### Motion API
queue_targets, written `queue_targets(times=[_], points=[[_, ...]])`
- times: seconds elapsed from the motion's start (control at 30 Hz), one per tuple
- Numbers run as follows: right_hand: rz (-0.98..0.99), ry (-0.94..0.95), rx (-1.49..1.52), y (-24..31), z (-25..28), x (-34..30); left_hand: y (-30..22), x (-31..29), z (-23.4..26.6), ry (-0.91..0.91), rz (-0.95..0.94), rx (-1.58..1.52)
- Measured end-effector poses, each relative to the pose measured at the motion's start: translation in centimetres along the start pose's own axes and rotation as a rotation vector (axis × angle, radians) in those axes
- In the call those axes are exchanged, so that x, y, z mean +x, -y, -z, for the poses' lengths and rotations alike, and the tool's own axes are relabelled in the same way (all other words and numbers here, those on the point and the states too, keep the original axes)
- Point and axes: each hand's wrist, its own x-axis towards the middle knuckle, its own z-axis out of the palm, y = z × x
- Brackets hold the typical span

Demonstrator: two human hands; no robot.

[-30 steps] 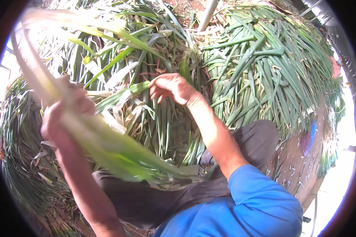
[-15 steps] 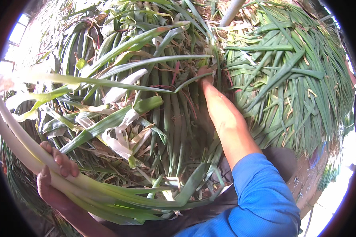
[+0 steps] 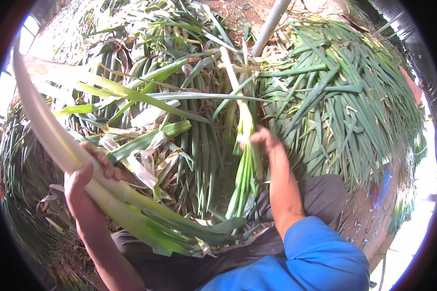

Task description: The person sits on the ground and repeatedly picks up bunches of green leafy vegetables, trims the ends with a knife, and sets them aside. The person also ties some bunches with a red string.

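Observation:
My left hand (image 3: pixel 88 170) is wrapped round the pale stalks of a few thick long green onions (image 3: pixel 48 123). Their white ends rise toward the upper left, and their green leaves (image 3: pixel 167 228) hang over my lap. Close to the middle, my right hand (image 3: pixel 266 139) grips another green onion (image 3: pixel 245 119) where its white stalk turns to leaves. That one stands nearly upright, white end pointing away from me, its leaves fanning down toward my knee. Behind it lies a pile of green onions (image 3: pixel 199 140) with torn leaves and dry pale skins on top.
A second large heap of green onions (image 3: pixel 330 92) spreads to the right. A grey pole (image 3: pixel 271 26) slants down between the heaps at the back. My dark trouser leg (image 3: pixel 320 194) is bent beside the brown ground (image 3: pixel 361 220). Loose leaves cross the left pile.
My right hand, previously deep among the leaves, has come back toward me with a green onion in it. My left hand and its green onions have risen and shifted slightly right.

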Motion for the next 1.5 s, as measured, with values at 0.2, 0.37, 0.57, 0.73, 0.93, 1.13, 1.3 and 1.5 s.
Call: queue_targets(times=[0.2, 0.37, 0.57, 0.73, 0.93, 1.13, 1.3, 1.5], points=[[-0.417, 0.095, -0.331, -5.3, -6.3, 2.9, 0.1, 0.0, 0.4, 0.048, 0.054, -0.038], [-0.112, 0.05, -0.12, -7.9, -13.8, 3.7, 0.7, 0.4, -0.4, 0.077, 0.09, -0.009], [0.308, -0.303, -0.126, -3.0, -12.8, 0.5, -1.2, -0.8, 1.7, -0.103, -0.047, -0.014], [0.52, -0.883, -0.381, 1.8, -2.6, -1.3, -2.3, 0.3, 4.1, -0.402, -0.195, 0.061], [0.518, -0.558, -0.173, 2.6, -6.3, -3.6, -2.8, 1.6, 9.2, -0.487, -0.148, 0.02], [0.486, -0.208, -0.362, 1.2, -19.1, -2.4, -0.7, -0.2, 1.4, -0.123, 0.052, 0.315], [0.392, -0.227, -0.609, 0.8, -29.2, -3.1, 2.8, 0.6, -3.0, 0.206, 0.144, 0.272], [0.639, -0.198, -0.804, 0.4, -29.9, -5.3, 3.6, -0.3, -6.0, 0.293, -0.033, 0.217]])
